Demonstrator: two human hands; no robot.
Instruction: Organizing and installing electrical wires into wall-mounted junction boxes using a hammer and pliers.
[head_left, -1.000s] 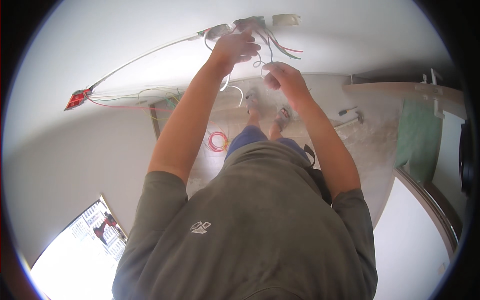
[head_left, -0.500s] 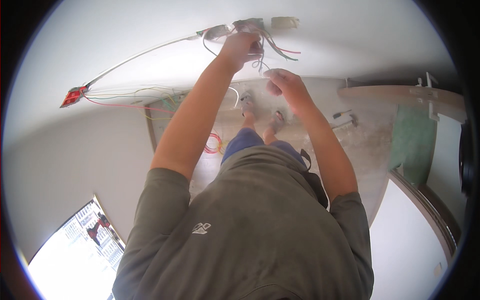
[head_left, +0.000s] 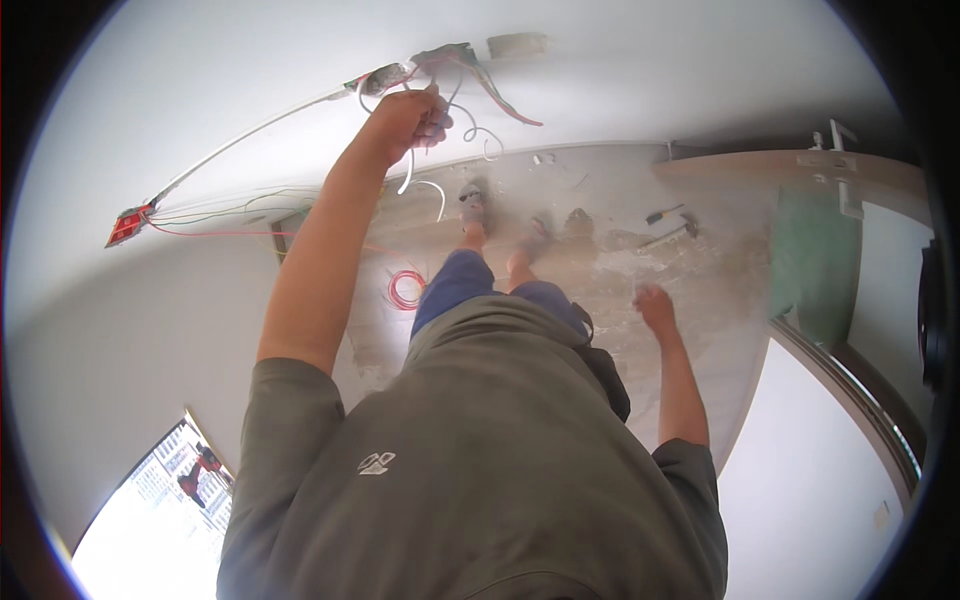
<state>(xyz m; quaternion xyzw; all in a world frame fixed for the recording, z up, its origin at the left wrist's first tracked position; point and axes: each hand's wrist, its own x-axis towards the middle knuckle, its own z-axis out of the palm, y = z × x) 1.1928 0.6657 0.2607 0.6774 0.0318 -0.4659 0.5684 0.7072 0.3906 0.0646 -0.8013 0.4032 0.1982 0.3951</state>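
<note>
My left hand (head_left: 413, 125) is closed on the wires hanging from a chased opening (head_left: 440, 58) high on the white wall. Grey, white, red and green wires (head_left: 505, 105) dangle around it, one grey length looped. My right hand (head_left: 655, 308) is low at my right side, away from the wires; it is blurred, and I cannot tell what its loosely bent fingers hold. A red wall box (head_left: 128, 226) at the left has thin coloured wires coming out and a white conduit (head_left: 245, 126) running up toward the opening.
On the dusty floor (head_left: 600, 355) lie a red wire coil (head_left: 405, 290), a hammer (head_left: 675, 230) and a dark-handled tool (head_left: 664, 214) near my feet. A brown curved frame (head_left: 760, 172) and a green panel (head_left: 815, 250) are at the right, a bright opening (head_left: 140, 510) at lower left.
My right hand has left the grey wire and dropped down to my right side. My left hand stays at the wires. The whole view has shifted slightly, with the wall appearing further left.
</note>
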